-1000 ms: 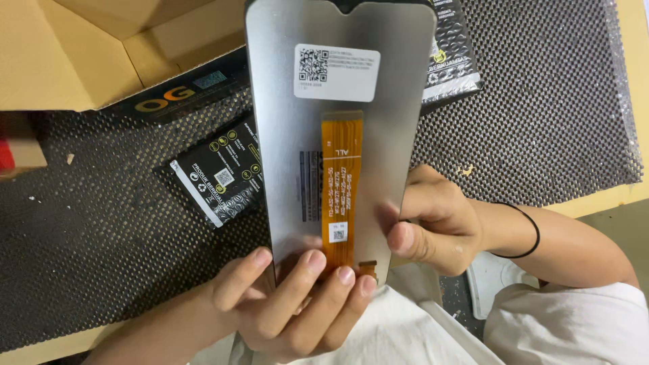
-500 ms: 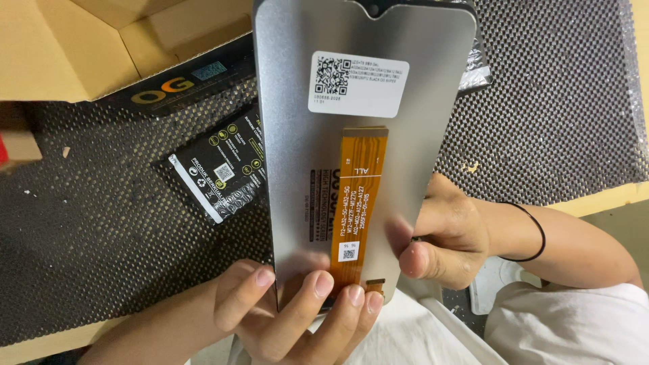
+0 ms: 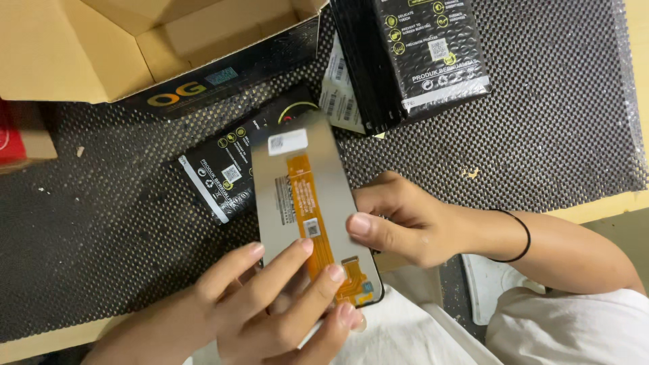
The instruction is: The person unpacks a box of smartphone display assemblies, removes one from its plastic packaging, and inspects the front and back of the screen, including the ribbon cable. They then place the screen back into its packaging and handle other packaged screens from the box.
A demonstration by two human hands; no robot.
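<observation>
One phone screen panel [image 3: 307, 203], grey metallic back facing us, held above the mat [image 3: 554, 122] at the centre of the head view. We count one white sticker [image 3: 287, 142] near its far end and one orange flex ribbon [image 3: 318, 226] running down its back to the near end.

Left hand [image 3: 270, 311]: under the panel's near end, fingers half spread and lightly curled. Three fingertips [image 3: 336, 273] lie on the back face, one pressing the ribbon; a fourth shows below the near edge. Thumb is hidden, so we cannot tell whether it presses the other face.

Right hand [image 3: 399, 223]: pinching the panel's right edge, thumb on the back face, the other fingers curled behind. One black band [image 3: 517, 236] circles that wrist.

Around the panel: one black bubble pouch [image 3: 220, 176] lies flat on the mat, just left of the panel and partly beneath it. One stack of black packaged pieces [image 3: 412, 61] sits farther off, top centre, a bubble pouch on top; we cannot count the layers. One open cardboard box [image 3: 88, 47] at top left, with a black flap [image 3: 230, 74] that reaches the mat. A red thing [image 3: 10, 138] at the left edge is too cropped to tell. White cloth [image 3: 405, 331] lies below the hands.
</observation>
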